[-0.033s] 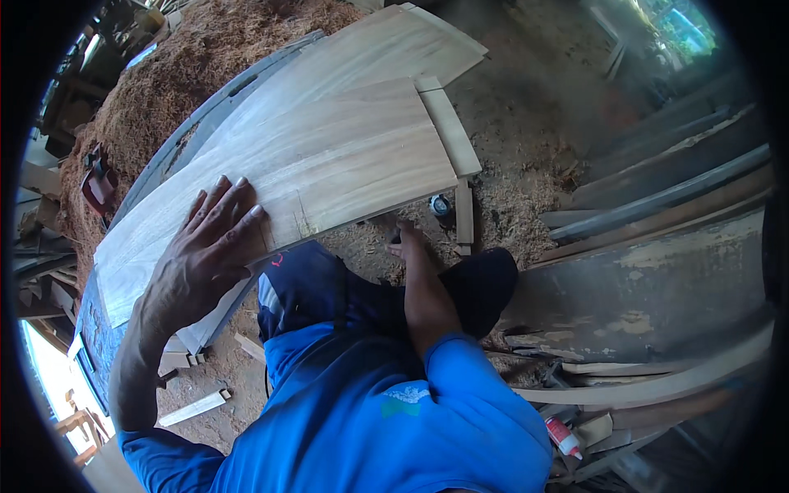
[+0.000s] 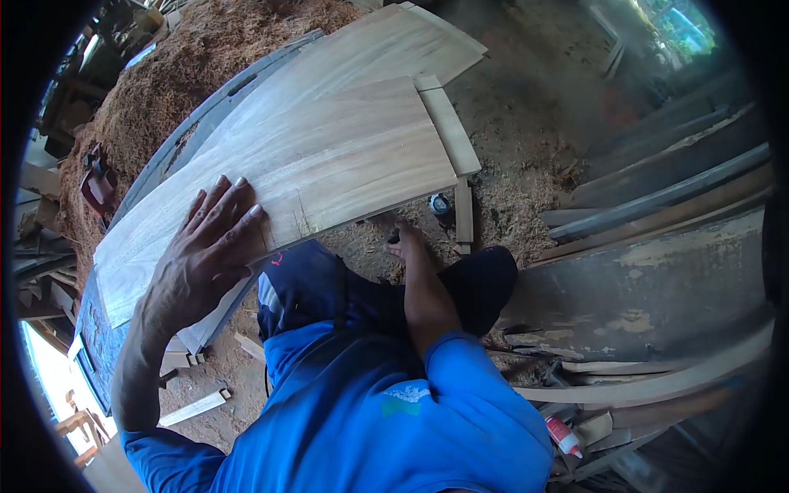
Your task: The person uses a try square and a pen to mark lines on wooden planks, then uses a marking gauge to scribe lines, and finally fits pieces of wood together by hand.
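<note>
Sawdusty floor [image 2: 522, 123]; wooden board [image 2: 353, 152] overlaps another panel [image 2: 386, 45] on desk [image 2: 242, 86]. Left hand [image 2: 209, 230] spread flat on top; right hand [image 2: 404, 242] by near edge, can't tell grip. Likely stiff, fairly light; grab opposite edges.

Shavings pile [image 2: 238, 39]: brown, upper left. Red object [image 2: 99, 186] (exact kind unclear): on the pile's left side. Planks [image 2: 674, 191]: long, several, at right. Wide board [image 2: 641, 283]: patchy surface, alongside the planks. Bottle [image 2: 562, 434]: red and white, lower right. Wood strip [image 2: 195, 407]: pale, lower left.
</note>
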The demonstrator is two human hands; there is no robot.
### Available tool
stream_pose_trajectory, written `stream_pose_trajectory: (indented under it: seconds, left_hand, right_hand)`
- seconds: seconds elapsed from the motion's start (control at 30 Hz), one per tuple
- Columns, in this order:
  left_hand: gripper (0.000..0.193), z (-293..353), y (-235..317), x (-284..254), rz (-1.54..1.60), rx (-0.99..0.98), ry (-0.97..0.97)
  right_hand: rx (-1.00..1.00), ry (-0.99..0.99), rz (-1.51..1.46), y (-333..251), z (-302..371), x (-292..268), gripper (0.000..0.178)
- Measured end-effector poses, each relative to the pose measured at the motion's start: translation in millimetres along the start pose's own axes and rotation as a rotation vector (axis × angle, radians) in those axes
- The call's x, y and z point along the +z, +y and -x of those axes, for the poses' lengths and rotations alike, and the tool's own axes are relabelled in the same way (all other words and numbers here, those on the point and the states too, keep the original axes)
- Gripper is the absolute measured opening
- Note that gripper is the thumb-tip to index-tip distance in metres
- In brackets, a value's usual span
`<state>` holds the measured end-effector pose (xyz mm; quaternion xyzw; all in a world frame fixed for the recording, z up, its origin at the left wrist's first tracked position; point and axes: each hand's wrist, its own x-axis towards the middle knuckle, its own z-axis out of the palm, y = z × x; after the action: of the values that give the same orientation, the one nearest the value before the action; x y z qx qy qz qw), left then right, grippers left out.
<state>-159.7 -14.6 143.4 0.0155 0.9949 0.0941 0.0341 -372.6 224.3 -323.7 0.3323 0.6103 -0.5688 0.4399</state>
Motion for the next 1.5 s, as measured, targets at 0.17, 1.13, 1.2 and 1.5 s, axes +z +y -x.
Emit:
stream_pose_trajectory:
  seconds: [0.17,1.13,1.2,1.5]
  left_hand:
    - [0.077,5,11,3,-0.116,-0.067,0.052]
    - [0.062,157,-234,-149,-0.205,-0.777,-0.065]
    - [0.061,153,-245,-148,-0.183,-0.752,-0.055]
    - [0.056,139,-279,-133,-0.113,-0.63,0.033]
  right_hand:
    - [-0.202,-0.149,0.347,-27,5,-21,0.066]
    - [-1.97,-0.371,0.421,-260,369,17,0.031]
    - [-1.97,-0.379,0.384,-259,368,18,0.032]
    - [-1.905,-0.319,0.295,-249,363,20,0.028]
